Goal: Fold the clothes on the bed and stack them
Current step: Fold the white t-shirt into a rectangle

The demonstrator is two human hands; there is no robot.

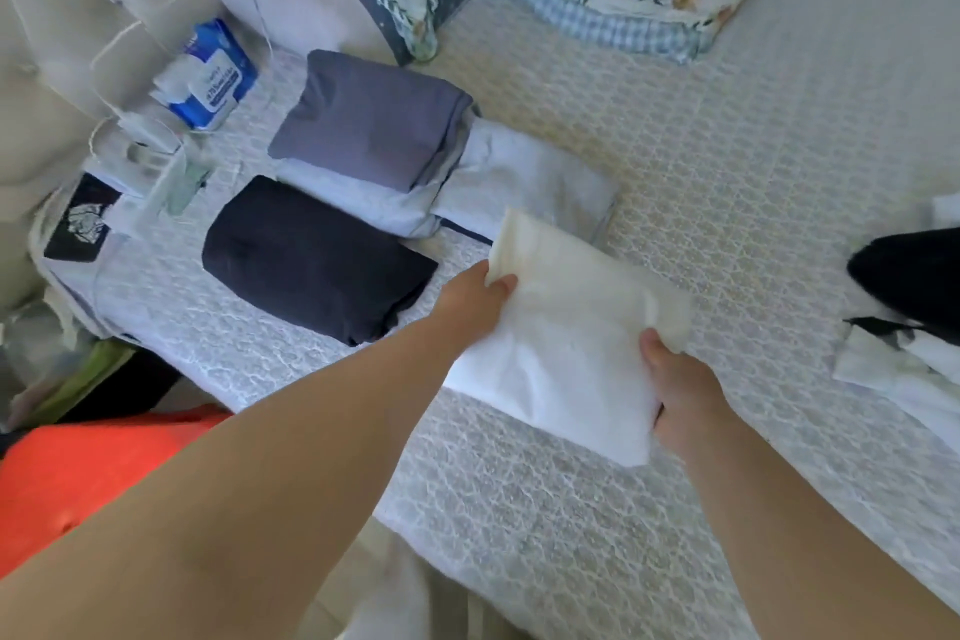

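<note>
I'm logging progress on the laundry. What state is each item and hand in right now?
White garment: folded, held by both hands over the bed.
Left hand: grips its left edge.
Right hand: grips its right edge.
Navy garment: folded, lying alone.
Grey garment: folded, stacked on a light one.
Black-and-white clothes: unfolded, heaped.
</note>
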